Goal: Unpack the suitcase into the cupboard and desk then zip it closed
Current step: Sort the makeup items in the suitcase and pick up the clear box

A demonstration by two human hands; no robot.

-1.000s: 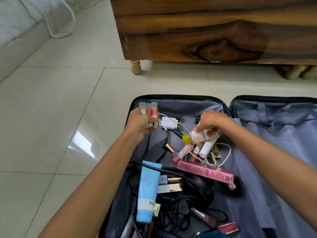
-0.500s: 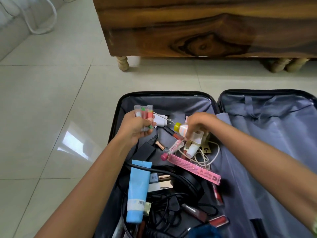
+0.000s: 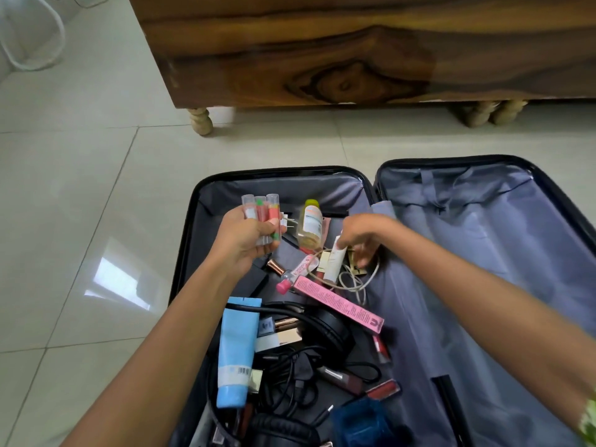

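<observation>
An open black suitcase [image 3: 193, 201] with grey lining lies on the floor, its left half full of cosmetics and cables. My left hand [image 3: 245, 240] holds three clear lip-balm tubes [image 3: 263, 211] upright above the suitcase's far left corner. My right hand [image 3: 361, 233] reaches down with its fingers pinched on a small white tube [image 3: 335, 262], which rests on a coiled white cable [image 3: 358, 282]. A yellow-capped clear bottle [image 3: 310, 224] lies loose between the hands. A pink box [image 3: 338, 303], a blue tube [image 3: 235, 350] and black headphones [image 3: 329, 330] lie nearer to me.
A wooden cabinet [image 3: 322, 53] on turned legs stands just beyond the suitcase. The suitcase's right half [image 3: 483, 253] holds only its grey lining. Pale floor tiles [image 3: 80, 221] stretch to the left, with a white cable [image 3: 38, 59] at far left.
My right hand let go of the yellow-capped bottle, which now lies in the suitcase, and moved right onto the white tube. The left hand kept hold of its tubes.
</observation>
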